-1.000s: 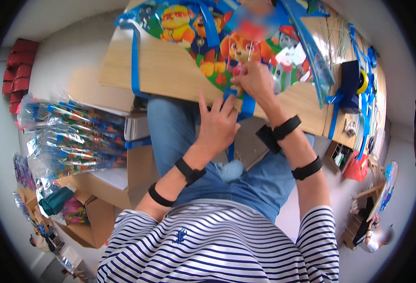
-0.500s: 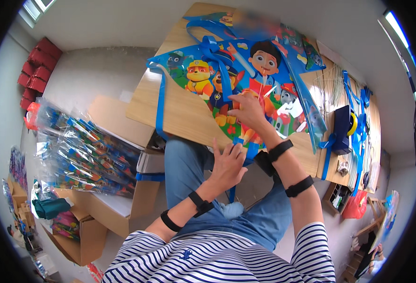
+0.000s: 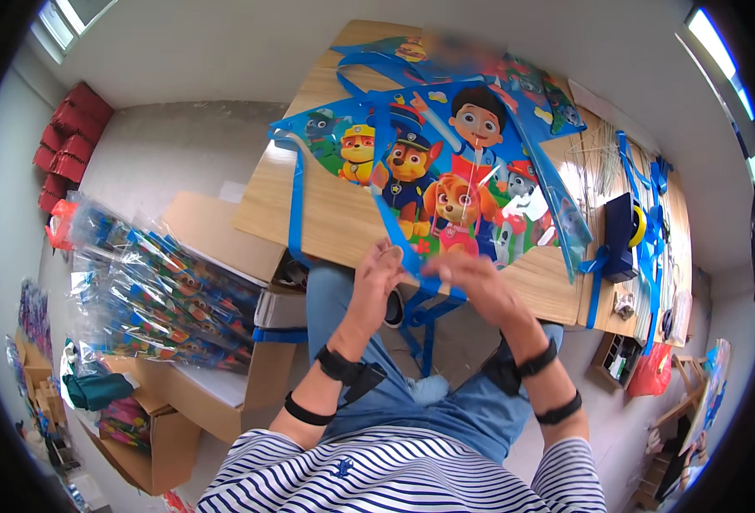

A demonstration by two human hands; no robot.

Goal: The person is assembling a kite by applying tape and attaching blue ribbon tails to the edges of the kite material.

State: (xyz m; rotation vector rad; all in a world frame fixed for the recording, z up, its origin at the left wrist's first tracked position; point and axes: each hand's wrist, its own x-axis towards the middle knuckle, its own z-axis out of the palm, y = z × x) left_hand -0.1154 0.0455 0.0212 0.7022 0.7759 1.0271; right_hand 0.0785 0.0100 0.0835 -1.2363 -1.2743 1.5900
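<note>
A printed cartoon sheet of shiny plastic, shaped like a kite (image 3: 459,201), lies on the wooden table in front of me. A blue ribbon (image 3: 384,214) runs down over its printed face to my hands at the near table edge. My left hand (image 3: 376,278) is closed, thumb and fingers pinching at the ribbon. Close by on the right, my right hand (image 3: 478,280) is curled at the ribbon's lower part, its fingertips smeared by motion. More blue ribbon hangs in loops below the table edge, between my knees.
Clear-bagged printed packs (image 3: 168,295) fill an open cardboard box (image 3: 262,376) on the left. On the table's right stand a dark blue tape dispenser (image 3: 621,238) and thin rods (image 3: 675,256) with more ribbon. Another printed sheet (image 3: 531,85) lies at the table's far side.
My right hand has drawn back from the middle of the sheet to the near edge. My left hand has risen slightly. The ribbon now stretches straighter toward both hands.
</note>
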